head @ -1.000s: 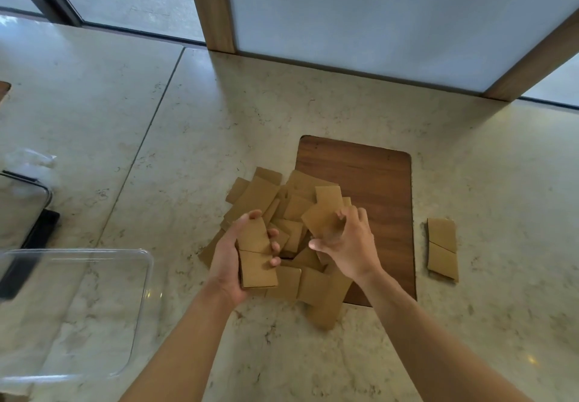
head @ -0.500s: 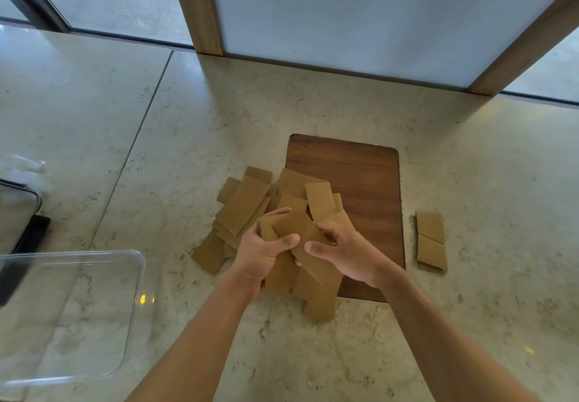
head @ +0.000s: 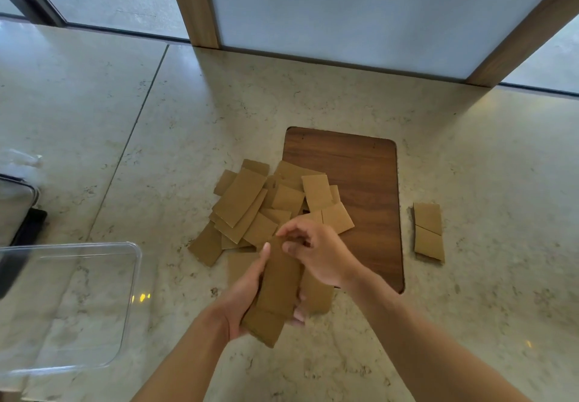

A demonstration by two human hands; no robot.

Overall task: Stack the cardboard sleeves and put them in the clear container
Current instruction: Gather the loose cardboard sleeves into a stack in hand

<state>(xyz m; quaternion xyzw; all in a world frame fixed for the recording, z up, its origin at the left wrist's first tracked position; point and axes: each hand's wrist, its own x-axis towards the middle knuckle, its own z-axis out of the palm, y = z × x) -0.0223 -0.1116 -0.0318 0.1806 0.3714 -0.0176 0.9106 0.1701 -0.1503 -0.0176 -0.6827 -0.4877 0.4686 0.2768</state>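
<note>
A loose pile of flat brown cardboard sleeves [head: 250,204] lies on the stone counter, partly over a dark wooden board [head: 360,182]. My left hand [head: 241,301] grips a small stack of sleeves [head: 277,288] from below, held just in front of the pile. My right hand [head: 316,251] pinches the top end of that stack. The clear container [head: 94,354] stands at the lower left with nothing visible inside. Two more sleeves [head: 427,232] lie apart, right of the board.
A dark device [head: 22,235] and another clear lidded box [head: 15,204] sit at the left edge. Wooden frames and frosted panels [head: 344,9] close the counter at the back. A counter seam [head: 131,144] runs diagonally on the left.
My right hand brought a sleeve from the pile onto the ones in my left hand. Both hands then drew back toward me with the stack.
</note>
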